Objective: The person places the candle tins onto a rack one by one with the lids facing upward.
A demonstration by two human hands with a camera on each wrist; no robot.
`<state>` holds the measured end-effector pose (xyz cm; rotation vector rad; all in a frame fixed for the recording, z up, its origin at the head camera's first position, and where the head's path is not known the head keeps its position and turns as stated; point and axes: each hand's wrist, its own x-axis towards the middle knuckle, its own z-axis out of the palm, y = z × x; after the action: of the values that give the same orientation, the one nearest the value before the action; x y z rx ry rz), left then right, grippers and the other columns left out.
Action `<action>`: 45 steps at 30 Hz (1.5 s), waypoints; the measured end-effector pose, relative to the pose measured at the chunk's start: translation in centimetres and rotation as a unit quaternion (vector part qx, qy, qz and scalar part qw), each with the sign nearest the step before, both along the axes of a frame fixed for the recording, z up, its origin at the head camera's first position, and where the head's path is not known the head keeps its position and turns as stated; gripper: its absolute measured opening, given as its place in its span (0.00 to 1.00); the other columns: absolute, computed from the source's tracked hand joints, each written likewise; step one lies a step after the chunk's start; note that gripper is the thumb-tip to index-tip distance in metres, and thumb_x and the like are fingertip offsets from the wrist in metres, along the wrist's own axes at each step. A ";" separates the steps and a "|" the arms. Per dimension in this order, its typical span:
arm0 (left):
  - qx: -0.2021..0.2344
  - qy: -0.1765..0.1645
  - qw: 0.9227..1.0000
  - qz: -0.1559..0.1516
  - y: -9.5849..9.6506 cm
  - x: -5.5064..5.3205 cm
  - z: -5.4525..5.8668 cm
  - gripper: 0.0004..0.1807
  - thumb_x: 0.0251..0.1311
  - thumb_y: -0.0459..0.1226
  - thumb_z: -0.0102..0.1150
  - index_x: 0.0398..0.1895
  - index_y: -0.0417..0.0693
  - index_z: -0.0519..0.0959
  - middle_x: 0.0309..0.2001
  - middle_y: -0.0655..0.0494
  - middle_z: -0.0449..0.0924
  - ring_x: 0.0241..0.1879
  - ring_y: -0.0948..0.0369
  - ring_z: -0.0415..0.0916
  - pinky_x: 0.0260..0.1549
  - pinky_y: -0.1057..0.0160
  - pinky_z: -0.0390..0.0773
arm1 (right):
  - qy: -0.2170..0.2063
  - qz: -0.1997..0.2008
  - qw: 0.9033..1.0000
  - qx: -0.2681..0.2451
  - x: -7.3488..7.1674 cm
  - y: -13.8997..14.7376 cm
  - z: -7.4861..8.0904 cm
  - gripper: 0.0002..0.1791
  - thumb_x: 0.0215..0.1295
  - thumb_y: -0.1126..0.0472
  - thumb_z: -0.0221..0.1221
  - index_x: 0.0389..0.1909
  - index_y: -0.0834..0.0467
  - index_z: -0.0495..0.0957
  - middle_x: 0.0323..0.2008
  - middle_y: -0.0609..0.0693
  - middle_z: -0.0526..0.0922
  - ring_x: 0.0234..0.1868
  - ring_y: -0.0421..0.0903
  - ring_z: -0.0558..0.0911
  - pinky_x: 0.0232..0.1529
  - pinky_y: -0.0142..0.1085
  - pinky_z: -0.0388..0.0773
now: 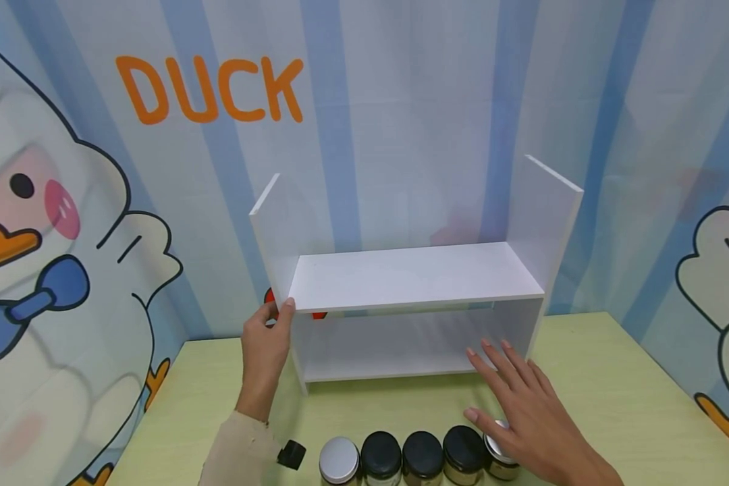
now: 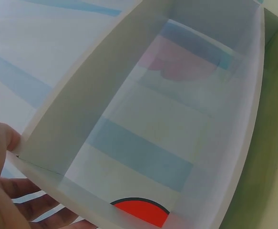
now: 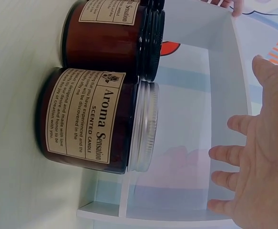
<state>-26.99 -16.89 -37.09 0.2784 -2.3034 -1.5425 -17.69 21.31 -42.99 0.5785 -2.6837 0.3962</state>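
A white two-tier shelf (image 1: 413, 273) with upright side panels stands on the table. My left hand (image 1: 268, 347) grips its left side panel, thumb at the front edge by the upper board and fingers on the outer side, as the left wrist view shows. My right hand (image 1: 525, 408) is held with fingers spread, in front of the shelf's lower right part and over the right end of a row of jars. Nearest to it is a silver-lidded scented candle (image 3: 86, 121), partly covered by the hand in the head view. Black-lidded candles (image 1: 422, 453) stand beside it.
Another silver-lidded jar (image 1: 339, 460) ends the row on the left. The pale yellow-green table (image 1: 607, 378) reaches back to a blue-and-white striped curtain (image 1: 401, 121) with duck pictures and orange lettering. A small black object (image 1: 291, 454) sits at the left sleeve.
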 end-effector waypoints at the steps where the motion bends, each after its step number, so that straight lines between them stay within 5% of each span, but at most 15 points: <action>1: 0.001 0.000 1.000 -0.002 0.0 0.0 0.0 0.32 0.71 0.59 0.51 0.62 0.44 0.78 0.54 0.45 0.78 0.45 0.50 0.72 0.42 0.56 0.73 | 0.003 0.002 1.000 0.001 0.0 0.0 0.0 0.43 0.70 0.34 0.55 0.81 0.40 0.52 0.80 0.50 0.53 0.79 0.60 0.53 0.67 0.66 0.54; 14: 0.017 0.003 1.000 -0.016 -0.1 -0.2 0.0 0.26 0.72 0.55 0.53 0.59 0.47 0.78 0.39 0.48 0.72 0.32 0.55 0.69 0.32 0.61 0.73 | -0.013 0.039 0.999 -0.025 -0.2 0.4 -0.6 0.36 0.74 0.42 0.55 0.79 0.44 0.59 0.76 0.52 0.63 0.73 0.59 0.66 0.63 0.62 0.66; 22: 0.021 0.001 1.000 -0.022 -0.2 -0.1 0.0 0.25 0.72 0.55 0.53 0.59 0.47 0.78 0.39 0.48 0.71 0.31 0.55 0.68 0.31 0.61 0.73 | -0.057 0.036 0.997 -0.029 0.1 0.7 -0.9 0.32 0.75 0.39 0.53 0.75 0.44 0.65 0.71 0.48 0.71 0.67 0.53 0.75 0.56 0.57 0.76; 30: 0.035 -0.006 0.999 -0.030 -0.4 0.0 0.2 0.28 0.72 0.56 0.52 0.63 0.47 0.76 0.50 0.48 0.74 0.46 0.53 0.69 0.36 0.61 0.75 | -0.091 0.027 0.995 -0.014 0.1 1.1 -0.9 0.34 0.74 0.33 0.50 0.73 0.46 0.69 0.69 0.43 0.72 0.67 0.48 0.75 0.57 0.51 0.78; 45: 0.032 0.007 0.999 -0.023 -0.1 0.1 0.3 0.25 0.72 0.54 0.53 0.62 0.49 0.78 0.41 0.48 0.72 0.35 0.55 0.67 0.32 0.61 0.73 | -0.194 0.080 0.978 -0.007 0.1 2.9 -1.2 0.32 0.74 0.36 0.51 0.69 0.50 0.72 0.69 0.51 0.72 0.64 0.56 0.77 0.50 0.50 0.81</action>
<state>-26.90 -16.99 -36.78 0.2326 -2.2673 -1.6381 -17.56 24.20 -44.23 0.7878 -3.0084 0.6295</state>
